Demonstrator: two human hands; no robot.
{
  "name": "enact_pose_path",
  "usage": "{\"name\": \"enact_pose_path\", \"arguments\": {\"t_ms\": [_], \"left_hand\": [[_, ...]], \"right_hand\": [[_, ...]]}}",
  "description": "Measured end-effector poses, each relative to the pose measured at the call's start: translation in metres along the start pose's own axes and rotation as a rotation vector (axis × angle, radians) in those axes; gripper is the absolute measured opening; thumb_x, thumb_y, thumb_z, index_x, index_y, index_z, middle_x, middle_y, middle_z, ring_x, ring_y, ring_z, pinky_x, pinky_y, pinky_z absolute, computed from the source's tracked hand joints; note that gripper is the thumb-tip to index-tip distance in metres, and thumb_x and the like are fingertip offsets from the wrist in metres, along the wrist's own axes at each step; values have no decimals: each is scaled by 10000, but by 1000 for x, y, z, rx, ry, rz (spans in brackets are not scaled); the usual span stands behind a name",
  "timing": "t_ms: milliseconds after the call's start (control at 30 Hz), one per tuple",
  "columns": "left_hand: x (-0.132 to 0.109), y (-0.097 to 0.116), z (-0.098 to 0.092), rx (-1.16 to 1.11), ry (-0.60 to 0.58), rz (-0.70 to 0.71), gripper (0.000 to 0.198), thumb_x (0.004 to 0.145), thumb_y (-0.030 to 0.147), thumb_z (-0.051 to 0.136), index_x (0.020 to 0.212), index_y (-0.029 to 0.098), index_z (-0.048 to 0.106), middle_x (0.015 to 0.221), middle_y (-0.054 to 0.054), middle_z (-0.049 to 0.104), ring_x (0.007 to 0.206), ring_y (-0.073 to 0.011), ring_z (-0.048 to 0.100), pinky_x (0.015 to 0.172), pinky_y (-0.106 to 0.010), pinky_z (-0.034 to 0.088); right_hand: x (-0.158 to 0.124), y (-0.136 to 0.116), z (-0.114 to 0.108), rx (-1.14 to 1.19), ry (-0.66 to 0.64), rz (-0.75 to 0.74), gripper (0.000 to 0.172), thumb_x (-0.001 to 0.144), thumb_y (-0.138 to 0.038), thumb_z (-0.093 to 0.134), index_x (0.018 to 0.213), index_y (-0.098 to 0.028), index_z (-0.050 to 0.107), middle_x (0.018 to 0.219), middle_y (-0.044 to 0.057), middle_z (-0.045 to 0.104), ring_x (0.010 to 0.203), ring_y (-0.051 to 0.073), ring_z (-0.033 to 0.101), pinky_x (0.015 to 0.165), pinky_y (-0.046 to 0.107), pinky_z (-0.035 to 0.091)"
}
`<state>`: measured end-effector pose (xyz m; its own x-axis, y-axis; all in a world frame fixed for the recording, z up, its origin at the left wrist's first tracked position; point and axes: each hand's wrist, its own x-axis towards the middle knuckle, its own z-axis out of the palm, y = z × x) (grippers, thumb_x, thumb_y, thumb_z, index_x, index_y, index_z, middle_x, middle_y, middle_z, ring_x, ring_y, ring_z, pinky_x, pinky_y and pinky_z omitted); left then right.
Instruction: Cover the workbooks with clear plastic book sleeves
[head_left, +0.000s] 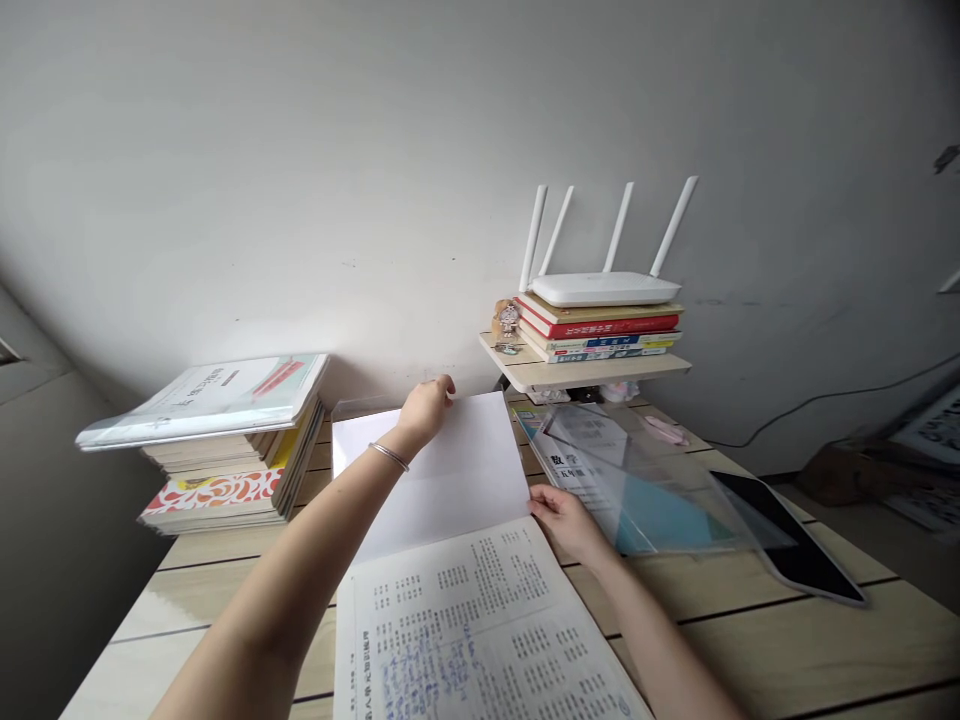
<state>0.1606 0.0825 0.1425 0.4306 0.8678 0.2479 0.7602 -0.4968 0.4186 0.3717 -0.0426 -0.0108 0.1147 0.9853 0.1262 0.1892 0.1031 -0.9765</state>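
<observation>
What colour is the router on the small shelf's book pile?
White, four antennas included; the router shows clearly in the head view.

Arms: two bare forearms enter from the near edge, no sleeves showing anywhere along them.
Left hand [426,408]: bare, no rings or glove seen; only its back and knuckles show.
Left wrist: a thin, plain silver bangle [388,456] circles it, smooth metal with no charms or markings to be made out.
Right hand [568,520]: bare, with no ring, watch or band visible on the fingers or wrist.
Fingernails: too small and blurred to tell any polish.
Upper arms and body: outside the picture, so clothing cannot be told.
</observation>
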Motion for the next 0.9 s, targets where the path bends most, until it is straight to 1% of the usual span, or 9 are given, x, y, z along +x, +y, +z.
{"name": "enact_pose_path", "arguments": {"t_ms": [167, 267, 367, 467, 567, 633, 733, 833, 900], "left_hand": [[2, -4, 8, 13, -5, -21, 266, 855, 103, 427, 1086, 188, 527, 970, -69, 656, 833, -167, 583, 708, -246, 445], [5, -10, 5, 28, -47, -57, 258, 854, 167, 474, 1103, 198, 532, 983, -63, 660, 857, -173, 593, 731, -250, 452], [6, -25, -9, 52, -132, -125, 251, 795, 234, 574, 1042, 202, 599, 968, -53, 668, 873, -181, 608, 744, -248, 460], [4, -46, -28, 58, -261, -180, 207, 696, 261, 665, 888, 185, 678, 880, -39, 687, 790, -171, 627, 667, -217, 469], [-1, -61, -41, 55, -326, -187, 221, 672, 314, 679, 847, 181, 703, 842, -31, 698, 765, -168, 630, 639, -209, 469], [-3, -65, -43, 68, -312, -179, 262, 679, 364, 671, 866, 184, 706, 901, -45, 697, 807, -180, 627, 688, -224, 470], [-3, -64, -41, 104, -268, -168, 294, 691, 401, 659, 894, 192, 699, 994, -64, 679, 885, -198, 614, 793, -259, 451], [-1, -59, -39, 138, -249, -164, 285, 712, 412, 641, 896, 200, 692, 959, -66, 682, 885, -216, 607, 840, -322, 429], [0, -56, -40, 169, -224, -159, 257, 721, 406, 635, 870, 204, 690, 936, -65, 683, 891, -235, 598, 870, -379, 400]], "right_hand": [[0, 4, -2, -67, -20, -14, 186, 667, -367, 585, 710, -190, 624, 667, -1, 628, 684, 177, 566, 688, 299, 435], [0, 8, -2, -86, -1, -29, 172, 679, -358, 583, 694, -189, 612, 645, -14, 607, 662, 167, 547, 670, 289, 429], [0, 7, 1, -53, 26, -32, 183, 664, -373, 607, 688, -192, 607, 644, -6, 613, 662, 174, 555, 665, 296, 437], [0, 2, 4, -8, 31, -12, 224, 631, -411, 638, 695, -197, 612, 662, 15, 635, 683, 195, 580, 682, 318, 451], [-1, -1, 5, 9, 25, 2, 241, 624, -426, 639, 703, -200, 611, 674, 22, 643, 698, 200, 588, 697, 324, 455], [-1, 0, 5, -6, 24, 0, 244, 632, -432, 628, 700, -198, 605, 663, 15, 633, 675, 187, 574, 682, 313, 449], [-1, 4, 4, -40, 26, -12, 254, 646, -442, 619, 699, -195, 598, 650, 2, 617, 657, 173, 554, 658, 298, 439], [0, 6, 3, -41, 20, -19, 241, 661, -430, 610, 711, -194, 600, 668, 6, 624, 673, 174, 563, 670, 303, 444], [2, 5, 4, -30, 12, -17, 243, 657, -424, 616, 738, -195, 611, 708, 21, 644, 707, 183, 584, 706, 320, 456]]}}
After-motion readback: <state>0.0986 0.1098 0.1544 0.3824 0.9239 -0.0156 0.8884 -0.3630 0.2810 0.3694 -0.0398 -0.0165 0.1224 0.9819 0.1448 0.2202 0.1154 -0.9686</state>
